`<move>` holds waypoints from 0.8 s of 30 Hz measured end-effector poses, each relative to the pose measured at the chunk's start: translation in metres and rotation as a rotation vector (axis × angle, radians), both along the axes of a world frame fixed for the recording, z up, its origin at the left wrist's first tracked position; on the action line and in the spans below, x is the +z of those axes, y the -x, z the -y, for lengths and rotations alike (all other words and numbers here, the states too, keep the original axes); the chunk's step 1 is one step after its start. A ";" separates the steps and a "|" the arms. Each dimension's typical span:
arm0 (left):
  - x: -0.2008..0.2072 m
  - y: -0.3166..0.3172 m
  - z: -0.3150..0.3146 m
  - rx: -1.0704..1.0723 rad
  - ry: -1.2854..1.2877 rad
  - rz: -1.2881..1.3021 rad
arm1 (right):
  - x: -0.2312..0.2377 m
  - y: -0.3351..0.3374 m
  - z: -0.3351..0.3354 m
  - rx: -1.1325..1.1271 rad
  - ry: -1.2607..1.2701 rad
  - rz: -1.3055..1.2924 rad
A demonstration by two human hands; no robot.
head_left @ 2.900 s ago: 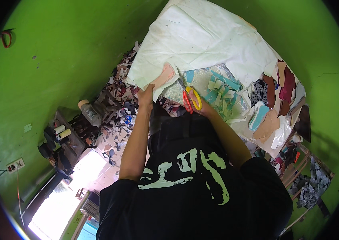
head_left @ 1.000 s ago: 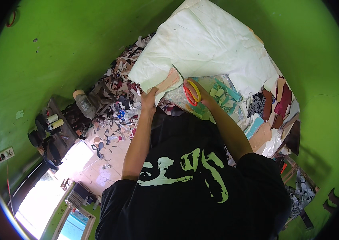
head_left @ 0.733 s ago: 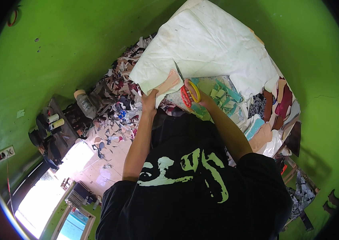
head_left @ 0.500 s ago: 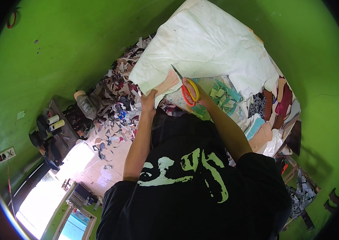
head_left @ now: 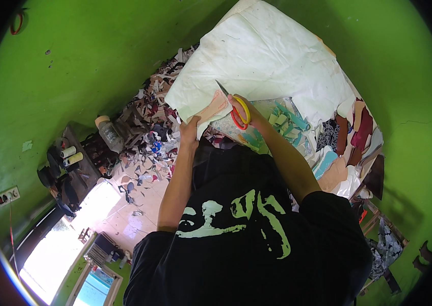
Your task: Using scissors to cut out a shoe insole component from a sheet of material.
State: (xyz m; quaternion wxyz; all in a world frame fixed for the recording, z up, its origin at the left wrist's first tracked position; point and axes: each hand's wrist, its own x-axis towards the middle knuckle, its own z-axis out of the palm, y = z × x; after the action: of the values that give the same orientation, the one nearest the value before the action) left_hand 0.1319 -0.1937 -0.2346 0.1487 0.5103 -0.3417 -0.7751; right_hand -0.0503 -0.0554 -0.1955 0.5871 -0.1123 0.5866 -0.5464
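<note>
My left hand (head_left: 189, 130) pinches the near corner of a large white sheet (head_left: 267, 51) together with a tan insole-shaped template (head_left: 210, 108) lying on it. Red markings show on the template's wider far end. In my right hand (head_left: 250, 113) is a pair of scissors (head_left: 241, 121) with red and yellow handles, the fingers wrapped round them. Its dark blades (head_left: 221, 87) point up and to the left, at the sheet beside the template's far end. From this angle I cannot tell how far apart the blades are.
Pale and teal offcuts (head_left: 286, 122) lie on the worktable, right of my right hand. Coloured material pieces (head_left: 361, 125) are stacked at its right edge. Scraps (head_left: 149, 112) cover the floor at left, near a plastic jar (head_left: 110, 133) and thread spools (head_left: 72, 159). Green walls close in.
My right hand and the scissors have shifted slightly left and away from me along the template's far end. The left hand keeps its hold, almost still.
</note>
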 end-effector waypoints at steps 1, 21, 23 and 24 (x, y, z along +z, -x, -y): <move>0.000 -0.001 0.000 0.002 -0.019 -0.005 | -0.002 0.002 -0.001 0.021 -0.013 -0.081; 0.033 0.063 -0.001 -0.772 -0.382 0.243 | 0.070 -0.115 -0.077 -0.680 -0.019 -0.003; 0.029 0.049 0.019 -0.851 -0.433 0.238 | 0.077 -0.142 -0.056 -0.727 0.020 -0.024; 0.026 0.043 0.030 -0.892 -0.495 0.245 | 0.076 -0.150 -0.044 -0.767 0.021 -0.035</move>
State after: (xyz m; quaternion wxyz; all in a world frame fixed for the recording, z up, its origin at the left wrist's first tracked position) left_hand 0.0887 -0.2238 -0.2091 -0.3619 0.4220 -0.3470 -0.7554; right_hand 0.0996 -0.0116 -0.1198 0.3287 0.1001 0.5904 -0.7303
